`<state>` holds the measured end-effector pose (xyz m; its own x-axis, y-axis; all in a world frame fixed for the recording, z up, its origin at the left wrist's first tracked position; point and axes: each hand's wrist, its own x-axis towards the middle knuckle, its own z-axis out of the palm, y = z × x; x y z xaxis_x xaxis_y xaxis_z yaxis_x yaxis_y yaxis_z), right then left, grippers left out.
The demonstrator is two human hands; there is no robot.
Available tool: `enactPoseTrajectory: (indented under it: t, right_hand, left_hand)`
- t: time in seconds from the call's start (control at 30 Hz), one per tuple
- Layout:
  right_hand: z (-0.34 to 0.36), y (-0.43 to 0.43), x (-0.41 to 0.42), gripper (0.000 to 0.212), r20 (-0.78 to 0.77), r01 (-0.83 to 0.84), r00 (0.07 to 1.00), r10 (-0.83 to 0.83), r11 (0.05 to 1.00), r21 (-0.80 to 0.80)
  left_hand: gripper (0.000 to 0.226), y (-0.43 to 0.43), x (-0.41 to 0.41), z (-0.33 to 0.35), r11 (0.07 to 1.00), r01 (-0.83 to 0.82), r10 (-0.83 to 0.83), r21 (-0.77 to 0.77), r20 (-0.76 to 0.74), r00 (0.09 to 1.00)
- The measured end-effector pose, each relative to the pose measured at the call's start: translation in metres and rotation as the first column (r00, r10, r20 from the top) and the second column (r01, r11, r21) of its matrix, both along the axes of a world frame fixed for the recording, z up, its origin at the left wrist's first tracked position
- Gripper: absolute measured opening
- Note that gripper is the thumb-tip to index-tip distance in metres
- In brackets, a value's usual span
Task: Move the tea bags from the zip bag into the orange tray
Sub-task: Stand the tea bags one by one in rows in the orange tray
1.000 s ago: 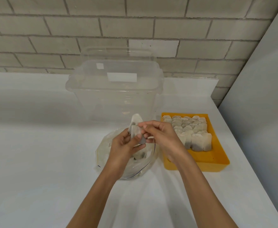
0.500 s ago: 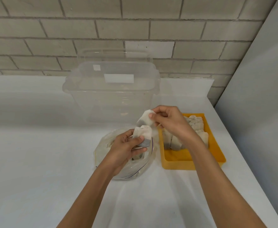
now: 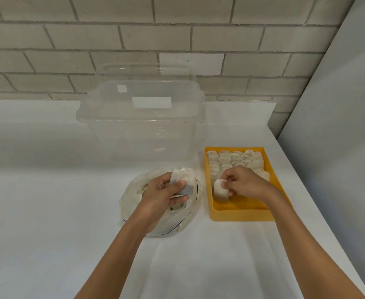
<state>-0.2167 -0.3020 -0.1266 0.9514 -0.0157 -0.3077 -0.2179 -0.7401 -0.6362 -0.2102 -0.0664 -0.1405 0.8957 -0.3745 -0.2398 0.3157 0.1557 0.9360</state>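
Over on the left, the left hand (image 3: 162, 195) is curled around a small bunch of tea bags (image 3: 182, 180), thumb pressed across the front and the other fingers behind. It looks like two bags, but I honestly can't tell the exact count. It's holding them upright just above the mouth of the zip bag (image 3: 132, 199). That bag sits right under the hand on the white table (image 3: 47, 212), open and crumpled. There are a few more pale shapes inside, but it's too wrinkly to count them. Up past the left hand, farther from the person, stands a big clear plastic bin (image 3: 142, 134), with what looks like its lid (image 3: 147, 72) propped behind it against the brick wall (image 3: 47, 39). Moving right, the right hand (image 3: 244, 184) is down in the orange tray (image 3: 242, 214), which sits just beside the zip bag. Its fingers are bent and pinch a single tea bag (image 3: 220, 189) by the top, standing it upright near the tray's left wall. Beyond that hand's knuckles, packed rows of tea bags (image 3: 233, 160) fill the far part of the tray, and the strip nearer the wrist is bare orange floor. Farther right of the hand, a grey panel (image 3: 339, 147) runs along the table edge.
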Motion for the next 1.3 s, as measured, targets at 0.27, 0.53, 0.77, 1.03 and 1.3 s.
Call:
enactPoseTrajectory:
  t: [0.27,0.53,0.77,1.03,1.3]
  right_hand:
    - [-0.022,0.014,0.012,0.013,0.119,0.139,0.983,-0.138,0.99,0.0]
    - [-0.02,0.017,0.008,0.018,0.356,0.199,0.925,-0.133,0.968,-0.155]
    - [0.021,0.037,-0.01,0.013,0.391,0.063,0.901,-0.191,0.946,0.318]
    - [0.031,0.018,-0.013,0.005,0.343,0.098,0.903,-0.257,0.904,0.416]
    - [0.018,-0.019,-0.021,0.007,0.187,0.24,0.926,-0.327,0.895,0.377]
  left_hand:
    - [0.011,0.001,-0.001,-0.001,1.0,-0.014,0.014,0.003,-0.001,1.0]
    - [0.018,-0.007,-0.001,0.002,1.0,-0.01,0.01,-0.029,-0.005,1.0]
    - [0.023,-0.027,0.0,0.01,0.999,-0.021,0.02,-0.032,-0.02,1.0]
    - [0.019,-0.048,0.006,0.025,0.998,0.041,-0.044,0.039,0.082,0.996]
    - [0.009,-0.049,0.015,0.033,0.985,-0.007,-0.041,0.175,0.269,0.962]
